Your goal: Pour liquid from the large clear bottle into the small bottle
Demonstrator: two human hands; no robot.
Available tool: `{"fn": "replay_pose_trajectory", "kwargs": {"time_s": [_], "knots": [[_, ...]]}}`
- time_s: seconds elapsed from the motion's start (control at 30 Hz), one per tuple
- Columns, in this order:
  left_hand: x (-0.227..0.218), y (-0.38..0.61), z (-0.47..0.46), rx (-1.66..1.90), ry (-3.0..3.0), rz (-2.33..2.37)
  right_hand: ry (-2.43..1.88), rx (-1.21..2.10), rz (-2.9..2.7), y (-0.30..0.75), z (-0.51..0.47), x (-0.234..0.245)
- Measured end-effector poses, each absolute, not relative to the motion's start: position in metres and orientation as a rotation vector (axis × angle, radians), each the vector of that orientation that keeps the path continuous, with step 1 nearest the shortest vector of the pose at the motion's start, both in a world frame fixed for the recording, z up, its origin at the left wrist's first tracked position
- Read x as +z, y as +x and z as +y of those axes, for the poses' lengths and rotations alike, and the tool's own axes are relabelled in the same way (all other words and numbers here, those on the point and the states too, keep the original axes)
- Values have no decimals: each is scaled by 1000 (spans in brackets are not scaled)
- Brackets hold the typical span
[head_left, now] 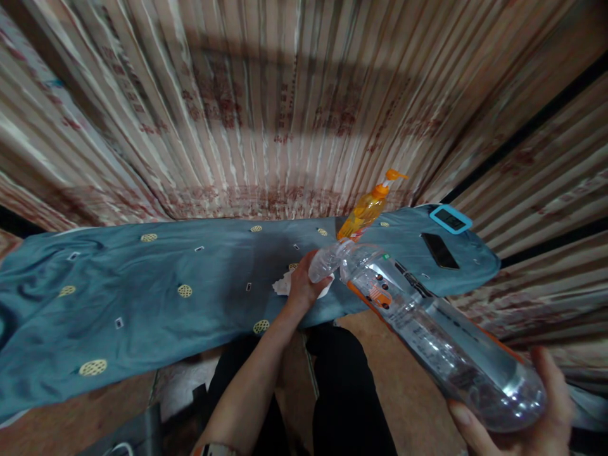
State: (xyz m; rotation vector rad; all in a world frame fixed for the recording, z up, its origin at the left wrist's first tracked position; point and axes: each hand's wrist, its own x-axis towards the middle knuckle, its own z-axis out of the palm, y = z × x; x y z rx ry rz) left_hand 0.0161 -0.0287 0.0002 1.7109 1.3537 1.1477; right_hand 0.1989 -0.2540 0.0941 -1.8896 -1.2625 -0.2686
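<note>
A large clear plastic bottle (427,329) with an orange-and-white label lies tilted, its neck toward the table and its base toward me. My right hand (546,424) cups the base at the lower right, fingers curled round it. My left hand (304,282) is closed at the bottle's neck, pinching a crumpled white cloth or tissue (284,285) against the blue tablecloth (156,297). Whether the bottle has a cap is hidden by the hand.
An orange pump dispenser (368,209) stands just behind the bottle's neck. A dark phone (439,250) and a blue-framed small device (450,219) lie at the table's right end. A striped curtain (285,95) hangs behind. My dark-clothed legs (342,386) are below the table edge.
</note>
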Motion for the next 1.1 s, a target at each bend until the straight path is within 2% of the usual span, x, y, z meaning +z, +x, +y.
{"fn": "replay_pose_trajectory", "kwargs": {"time_s": [0.43, 1.1], "knots": [[-1, 16, -29, 1161, 1675, 1309, -1799, -233, -1395, 219, -259, 83], [-3, 18, -29, 1176, 1696, 1346, -1867, -382, -1346, 213, -252, 87]]}}
